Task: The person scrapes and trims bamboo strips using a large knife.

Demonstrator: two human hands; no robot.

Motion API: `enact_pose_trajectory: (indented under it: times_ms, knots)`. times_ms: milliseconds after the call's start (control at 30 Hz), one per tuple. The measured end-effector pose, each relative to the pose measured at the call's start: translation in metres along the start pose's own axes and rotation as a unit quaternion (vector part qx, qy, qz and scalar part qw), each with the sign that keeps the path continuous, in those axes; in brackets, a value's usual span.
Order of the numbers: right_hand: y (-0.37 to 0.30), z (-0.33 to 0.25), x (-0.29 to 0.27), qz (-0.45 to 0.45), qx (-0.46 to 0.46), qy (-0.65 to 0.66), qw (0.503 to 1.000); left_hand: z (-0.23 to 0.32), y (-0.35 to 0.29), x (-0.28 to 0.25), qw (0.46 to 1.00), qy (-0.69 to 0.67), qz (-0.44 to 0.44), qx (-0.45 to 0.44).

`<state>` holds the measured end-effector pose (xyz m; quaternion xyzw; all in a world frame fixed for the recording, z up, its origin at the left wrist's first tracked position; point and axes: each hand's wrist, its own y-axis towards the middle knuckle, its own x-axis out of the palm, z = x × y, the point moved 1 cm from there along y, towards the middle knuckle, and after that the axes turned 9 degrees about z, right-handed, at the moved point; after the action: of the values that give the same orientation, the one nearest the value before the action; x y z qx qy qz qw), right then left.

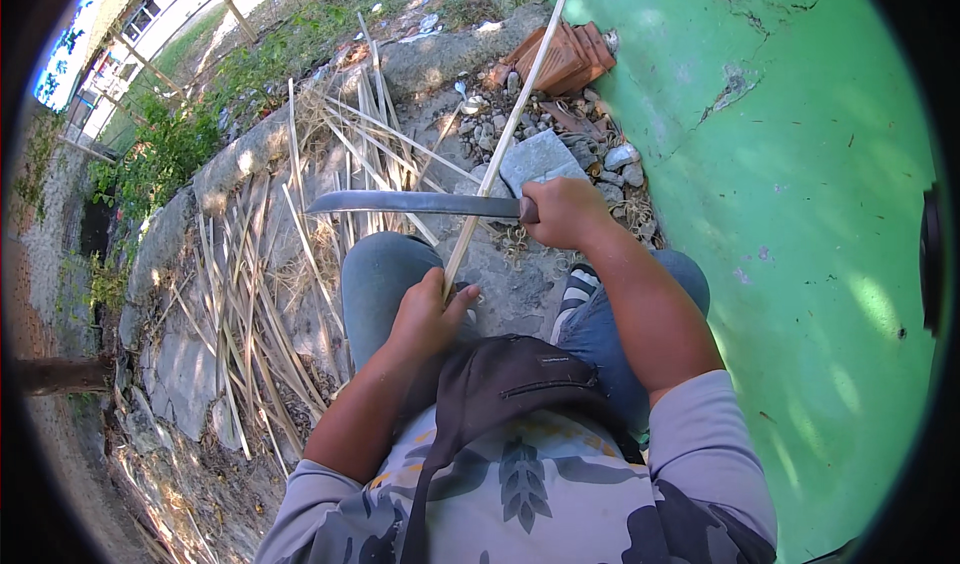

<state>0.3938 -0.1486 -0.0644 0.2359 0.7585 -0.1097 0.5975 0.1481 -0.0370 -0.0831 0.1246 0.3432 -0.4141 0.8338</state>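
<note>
My left hand (428,316) is closed around the lower end of a long pale strip, which looks like split bamboo (512,124). The strip slants up and away to the right, its far end near the roof tiles. In my right hand (570,212) is the handle of a machete (410,203). Its long, slightly curved blade points left and lies across the strip, above my left hand; whether the edge bites into the strip I cannot tell. Both hands are over my bent knees.
Many cut strips (255,314) lie in a loose heap on the stone ground to the left. Ahead are a grey stone block (543,158), rubble (490,129) and stacked orange roof tiles (568,59). A green wall (790,214) rises close on my right. Bushes (170,144) grow at far left.
</note>
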Motion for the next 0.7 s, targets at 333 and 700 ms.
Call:
enact_pose_trajectory:
  times_ms: [333, 700]
  knots:
    - [-0.002, 0.002, -0.006, 0.006, -0.02, 0.041, 0.999, 0.016, -0.003, -0.013, 0.999, -0.022, 0.018, 0.028]
    - [0.0, -0.007, -0.001, -0.005, 0.003, 0.065, 0.998, -0.005, 0.014, -0.013, 0.999, -0.004, 0.044, -0.011]
